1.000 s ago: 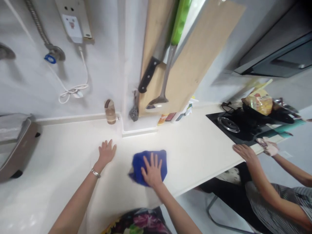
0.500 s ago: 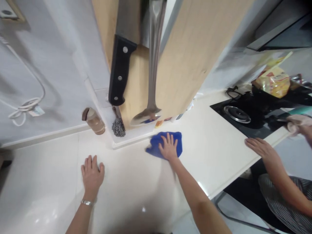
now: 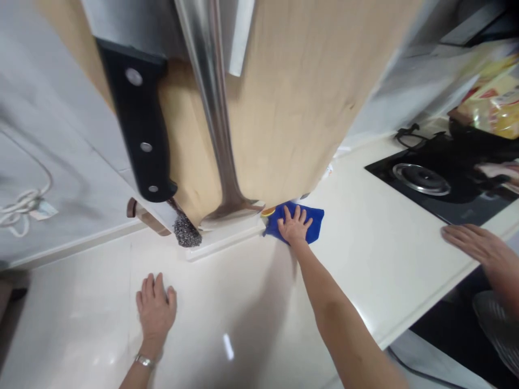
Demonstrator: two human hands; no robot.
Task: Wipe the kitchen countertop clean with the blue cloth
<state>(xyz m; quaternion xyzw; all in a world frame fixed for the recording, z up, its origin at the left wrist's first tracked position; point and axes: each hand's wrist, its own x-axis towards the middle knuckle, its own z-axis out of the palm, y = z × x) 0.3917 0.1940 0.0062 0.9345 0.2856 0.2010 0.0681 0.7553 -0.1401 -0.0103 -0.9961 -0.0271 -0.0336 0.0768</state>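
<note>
Right hand (image 3: 294, 226) open, fingers spread on blue cloth (image 3: 314, 220), not clamping, pressing cloth onto counter (image 3: 377, 270) at wall edge. Left hand (image 3: 155, 309) open, empty, flat on counter for support.

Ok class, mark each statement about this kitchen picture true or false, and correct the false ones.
1. The right hand presses flat on a blue cloth. True.
2. The left hand grips a steel wool scourer. False: it rests open on the white countertop, apart from the scourer.
3. A black-handled kitchen knife hangs in front of a wooden cutting board. True.
4. The blue cloth lies on the black gas hob. False: it lies on the countertop.
5. Another person's hand rests on the countertop. True.
</note>
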